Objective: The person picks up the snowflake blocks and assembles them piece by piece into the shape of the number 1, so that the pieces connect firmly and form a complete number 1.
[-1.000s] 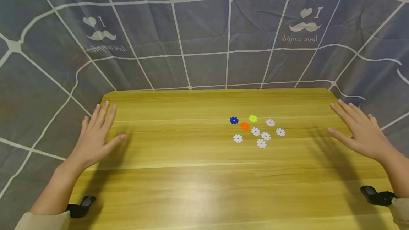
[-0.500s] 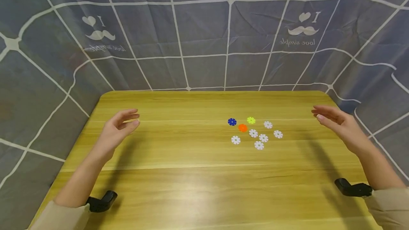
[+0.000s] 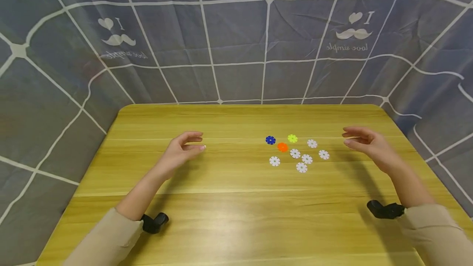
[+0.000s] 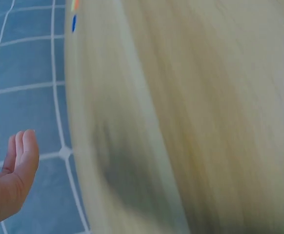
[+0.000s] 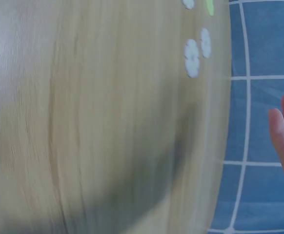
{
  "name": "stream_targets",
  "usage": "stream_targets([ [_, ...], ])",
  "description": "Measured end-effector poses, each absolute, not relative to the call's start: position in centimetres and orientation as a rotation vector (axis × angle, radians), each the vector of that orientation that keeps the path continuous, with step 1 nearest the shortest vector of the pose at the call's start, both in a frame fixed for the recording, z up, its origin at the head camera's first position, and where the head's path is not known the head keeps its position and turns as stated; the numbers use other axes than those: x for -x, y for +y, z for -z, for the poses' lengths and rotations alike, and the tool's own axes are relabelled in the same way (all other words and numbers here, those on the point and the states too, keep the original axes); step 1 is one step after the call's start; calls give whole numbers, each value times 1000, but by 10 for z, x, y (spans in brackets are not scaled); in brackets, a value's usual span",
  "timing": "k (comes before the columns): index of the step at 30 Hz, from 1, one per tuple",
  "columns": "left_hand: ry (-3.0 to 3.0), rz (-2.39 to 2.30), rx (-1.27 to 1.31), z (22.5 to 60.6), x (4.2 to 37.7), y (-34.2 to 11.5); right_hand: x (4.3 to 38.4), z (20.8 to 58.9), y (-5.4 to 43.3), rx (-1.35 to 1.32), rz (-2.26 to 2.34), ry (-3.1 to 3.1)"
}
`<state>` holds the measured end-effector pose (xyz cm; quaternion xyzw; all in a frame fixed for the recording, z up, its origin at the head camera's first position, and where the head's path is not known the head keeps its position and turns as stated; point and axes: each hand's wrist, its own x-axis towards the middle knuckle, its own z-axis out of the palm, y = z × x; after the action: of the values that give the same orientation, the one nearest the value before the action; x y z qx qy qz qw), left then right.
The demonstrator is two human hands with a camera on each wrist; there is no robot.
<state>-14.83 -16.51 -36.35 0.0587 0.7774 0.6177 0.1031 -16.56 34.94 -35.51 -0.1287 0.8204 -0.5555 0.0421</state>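
A loose group of flat notched discs lies on the wooden table, right of the middle in the head view. Among them are a blue disc (image 3: 270, 140), an orange disc (image 3: 282, 147), a yellow-green disc (image 3: 292, 138) and several white discs (image 3: 306, 159). My left hand (image 3: 182, 150) hovers over the table left of the group, fingers loosely bent and holding nothing. To the right of the discs hangs my right hand (image 3: 366, 145), likewise relaxed, its fingertips nearest the rightmost white disc (image 3: 323, 154). Both hands cast shadows on the wood.
The yellowish wooden table (image 3: 221, 212) has rounded far corners. A grey curtain (image 3: 236, 44) with white lines hangs along its back and sides. Black wrist-worn pieces (image 3: 154, 222) sit at both sleeves.
Both hands have moved inward from the table's sides toward the discs, the left one farther. Their spread fingers have relaxed into a loose bend. The discs lie as before.
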Motion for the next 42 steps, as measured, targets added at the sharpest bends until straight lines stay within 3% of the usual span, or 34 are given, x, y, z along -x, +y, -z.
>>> stream_targets([
  [17, 2178, -1693, -327, 395, 175, -73, 179, 405, 340, 176, 1463, 2506],
  [34, 2184, -1524, -500, 410, 185, 0, 188, 404, 332, 71, 1252, 2548],
  [42, 2548, -1198, -656, 418, 189, 22, 198, 407, 322, 118, 1147, 2575],
])
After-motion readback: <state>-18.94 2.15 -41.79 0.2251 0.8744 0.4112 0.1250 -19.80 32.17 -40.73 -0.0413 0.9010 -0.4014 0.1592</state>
